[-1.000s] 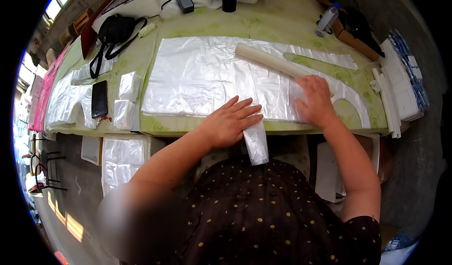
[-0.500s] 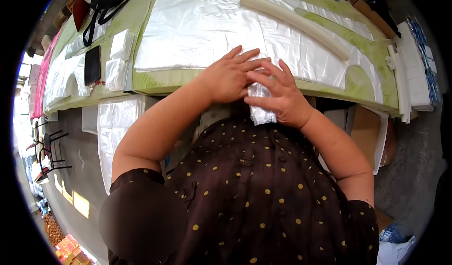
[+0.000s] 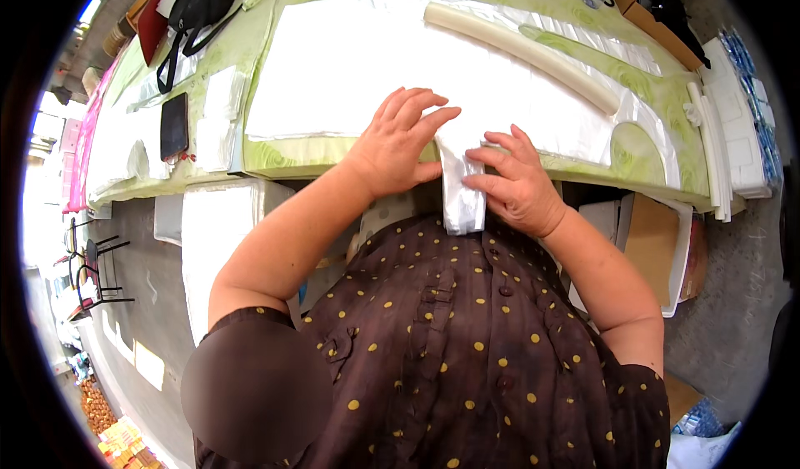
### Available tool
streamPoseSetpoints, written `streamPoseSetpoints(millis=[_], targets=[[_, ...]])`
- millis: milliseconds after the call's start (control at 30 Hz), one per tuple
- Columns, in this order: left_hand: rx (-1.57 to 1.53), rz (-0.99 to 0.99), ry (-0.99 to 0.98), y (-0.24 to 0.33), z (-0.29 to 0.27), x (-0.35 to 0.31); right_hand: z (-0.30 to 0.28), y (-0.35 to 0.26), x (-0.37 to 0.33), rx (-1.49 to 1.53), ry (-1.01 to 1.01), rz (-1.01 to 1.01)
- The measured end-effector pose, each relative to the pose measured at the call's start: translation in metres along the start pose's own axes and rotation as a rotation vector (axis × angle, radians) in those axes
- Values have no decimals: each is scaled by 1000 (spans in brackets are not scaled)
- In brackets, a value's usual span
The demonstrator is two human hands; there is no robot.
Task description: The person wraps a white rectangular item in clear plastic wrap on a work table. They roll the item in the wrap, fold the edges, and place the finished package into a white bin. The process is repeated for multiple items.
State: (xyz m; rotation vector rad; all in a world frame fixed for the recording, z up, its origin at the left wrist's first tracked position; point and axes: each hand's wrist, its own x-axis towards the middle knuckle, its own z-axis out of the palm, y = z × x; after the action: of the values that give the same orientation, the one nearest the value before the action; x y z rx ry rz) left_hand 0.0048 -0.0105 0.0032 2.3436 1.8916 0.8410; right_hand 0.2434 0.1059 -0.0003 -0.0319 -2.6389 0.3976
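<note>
A narrow folded clear plastic bag (image 3: 462, 194) hangs over the table's front edge, its lower end close to my shirt. My right hand (image 3: 521, 184) grips it from the right side, fingers bent across its face; the thumb is hidden. Just left of the strip, my left hand (image 3: 398, 142) is open, thumb apart from the stretched fingers, its tips near the upper end of the bag. Beyond both hands lies a wide stack of flat plastic sheeting (image 3: 350, 69), washed out by glare. Across that sheeting rests a long pale tube (image 3: 525, 56).
The table has a green patterned cover (image 3: 308, 154). To the left lie a phone (image 3: 174, 127), small stacks of clear bags (image 3: 218, 127) and a black bag (image 3: 202, 6). White rolls (image 3: 712, 152) stand at the right end. Below are a bag-covered bin (image 3: 218, 235) and a cardboard-filled box (image 3: 662, 244).
My left hand has drawn left, off the folded bag. My right hand and the strip have shifted slightly lower, showing more of the strip. The picture has grown brighter.
</note>
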Motion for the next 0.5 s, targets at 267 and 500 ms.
streamPoseSetpoints(millis=[267, 500], targets=[[76, 40, -77, 4, -3, 3, 0, 1, 15, -56, 32, 57], [23, 10, -90, 1, -5, 4, 1, 21, 31, 179, 134, 104]])
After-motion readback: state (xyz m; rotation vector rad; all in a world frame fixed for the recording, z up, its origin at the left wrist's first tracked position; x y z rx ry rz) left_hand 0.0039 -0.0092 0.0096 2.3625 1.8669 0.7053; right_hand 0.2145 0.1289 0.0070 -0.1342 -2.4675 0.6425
